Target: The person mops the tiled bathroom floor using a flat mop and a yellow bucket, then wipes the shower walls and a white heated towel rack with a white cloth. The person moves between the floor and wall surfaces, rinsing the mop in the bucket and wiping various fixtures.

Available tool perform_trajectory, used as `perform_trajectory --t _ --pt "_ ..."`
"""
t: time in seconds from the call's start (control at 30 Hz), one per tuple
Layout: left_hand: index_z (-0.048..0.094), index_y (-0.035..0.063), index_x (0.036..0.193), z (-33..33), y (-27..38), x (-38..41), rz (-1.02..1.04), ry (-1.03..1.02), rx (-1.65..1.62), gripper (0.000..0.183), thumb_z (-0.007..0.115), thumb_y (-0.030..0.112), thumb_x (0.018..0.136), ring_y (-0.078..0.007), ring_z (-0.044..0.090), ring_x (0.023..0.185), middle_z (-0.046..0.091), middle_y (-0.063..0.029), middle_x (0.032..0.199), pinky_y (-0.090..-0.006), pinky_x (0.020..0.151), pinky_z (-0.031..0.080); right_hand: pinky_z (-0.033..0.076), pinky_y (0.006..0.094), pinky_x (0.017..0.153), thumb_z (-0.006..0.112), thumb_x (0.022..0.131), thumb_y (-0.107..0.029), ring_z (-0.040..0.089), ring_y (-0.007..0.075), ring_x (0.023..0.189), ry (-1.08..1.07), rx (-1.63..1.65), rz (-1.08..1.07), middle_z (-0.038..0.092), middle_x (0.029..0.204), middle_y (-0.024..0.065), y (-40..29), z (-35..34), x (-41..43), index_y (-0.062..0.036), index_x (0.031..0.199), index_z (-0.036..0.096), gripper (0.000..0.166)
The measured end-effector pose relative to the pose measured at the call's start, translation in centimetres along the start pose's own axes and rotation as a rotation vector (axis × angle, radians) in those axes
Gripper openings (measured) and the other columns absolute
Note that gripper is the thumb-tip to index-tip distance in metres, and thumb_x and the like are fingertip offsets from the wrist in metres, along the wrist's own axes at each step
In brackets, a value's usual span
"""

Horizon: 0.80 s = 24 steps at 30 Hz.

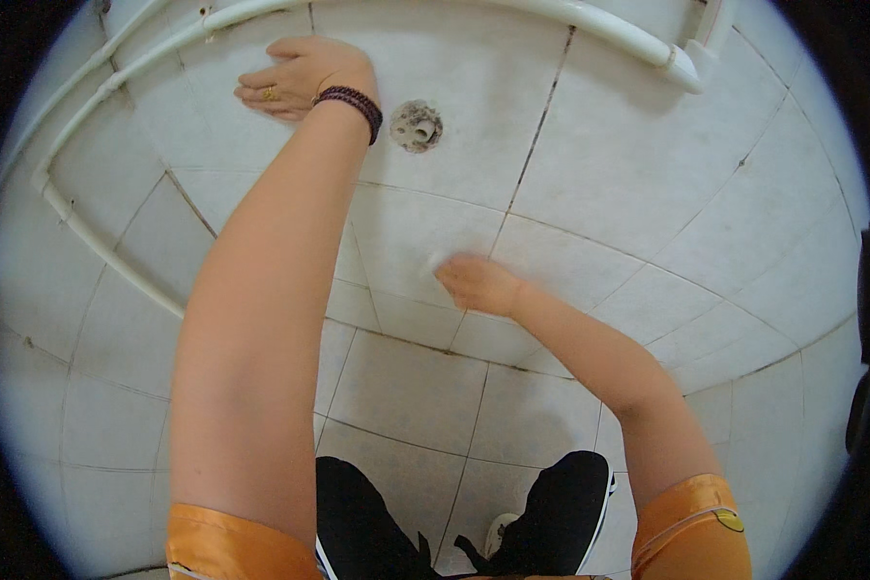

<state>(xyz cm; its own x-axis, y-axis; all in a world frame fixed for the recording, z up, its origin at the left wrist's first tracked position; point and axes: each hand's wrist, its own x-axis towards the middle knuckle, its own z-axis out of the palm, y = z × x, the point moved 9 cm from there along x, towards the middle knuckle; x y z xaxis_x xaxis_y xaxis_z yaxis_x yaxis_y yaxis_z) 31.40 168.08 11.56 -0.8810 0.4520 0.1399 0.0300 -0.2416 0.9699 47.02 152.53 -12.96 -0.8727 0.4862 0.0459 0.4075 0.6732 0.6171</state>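
My left hand (304, 76) is pressed flat against the white tiled wall (623, 145), fingers spread and pointing left. It wears a gold-coloured ring and a dark braided bracelet (349, 105) at the wrist. Just right of that wrist, a round hole (416, 127) in the tile shows a pipe stub in rough mortar. Lower down, my right hand (478, 284) is curled at the wall and blurred by motion. Something whitish shows faintly at its fingertips, but I cannot tell whether the hand holds it.
A white plastic pipe (609, 32) crosses the wall above and ends in an elbow at the right. Thinner white pipes (109, 250) run down the left side. Below, the tiled floor (413, 384) meets the wall, and my legs in black trousers (565, 507) stand close to it.
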Motion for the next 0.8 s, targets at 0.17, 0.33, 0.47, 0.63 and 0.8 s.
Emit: perform_trajectory --t 0.17,0.33,0.47,0.63,0.8 --pt "0.028 -0.0069 0.129 0.1 -0.2 -1.2 0.001 0.002 -0.040 0.053 0.034 0.029 0.091 -0.0326 0.028 0.129 0.028 -0.0229 0.139 -0.0402 0.107 0.025 0.042 0.0340 0.087 0.053 0.080 -0.025 0.053 0.0220 0.096 0.078 0.227 0.160 0.057 0.098 0.0063 1.7 -0.8 -2.1 -0.0064 0.107 0.059 0.033" --pt "0.026 -0.0074 0.131 -0.9 0.2 1.1 0.016 -0.003 -0.039 0.054 0.034 0.027 0.091 -0.0327 0.025 0.131 0.025 -0.0230 0.141 -0.0406 0.107 0.023 0.045 0.0361 0.074 0.053 0.077 -0.013 0.055 0.0233 0.081 0.380 -0.231 0.552 0.056 0.088 0.0080 11.0 -14.8 0.3 -0.0022 0.112 0.054 0.037" --pt "0.022 -0.0055 0.134 -0.2 0.3 0.0 0.010 -0.072 -0.055 0.057 0.033 0.030 0.091 -0.0326 0.020 0.133 0.022 -0.0220 0.142 -0.0414 0.108 0.020 0.046 0.0336 0.072 0.052 0.073 -0.010 0.055 0.0212 0.084 -0.097 0.346 0.725 0.057 0.093 0.0091 10.4 -5.7 2.5 0.0018 0.101 0.058 0.031" --pt "0.022 -0.0052 0.134 -0.5 0.4 -0.7 -0.009 -0.121 -0.062 0.058 0.029 0.033 0.092 -0.0320 0.018 0.134 0.019 -0.0218 0.143 -0.0409 0.109 0.016 0.045 0.0330 0.081 0.051 0.075 -0.009 0.055 0.0235 0.093 0.176 0.276 0.313 0.057 0.095 0.0105 5.5 -5.7 -0.4 0.0005 0.098 0.057 0.026" --pt "0.021 -0.0057 0.134 -1.4 0.7 0.5 0.019 -0.093 -0.048 0.058 0.028 0.034 0.092 -0.0318 0.018 0.134 0.019 -0.0220 0.143 -0.0403 0.109 0.016 0.043 0.0295 0.072 0.056 0.075 -0.011 0.056 0.0186 0.085 -0.035 0.041 0.590 0.056 0.090 0.0076 12.7 -16.8 -9.3 0.0028 0.114 0.054 0.042"
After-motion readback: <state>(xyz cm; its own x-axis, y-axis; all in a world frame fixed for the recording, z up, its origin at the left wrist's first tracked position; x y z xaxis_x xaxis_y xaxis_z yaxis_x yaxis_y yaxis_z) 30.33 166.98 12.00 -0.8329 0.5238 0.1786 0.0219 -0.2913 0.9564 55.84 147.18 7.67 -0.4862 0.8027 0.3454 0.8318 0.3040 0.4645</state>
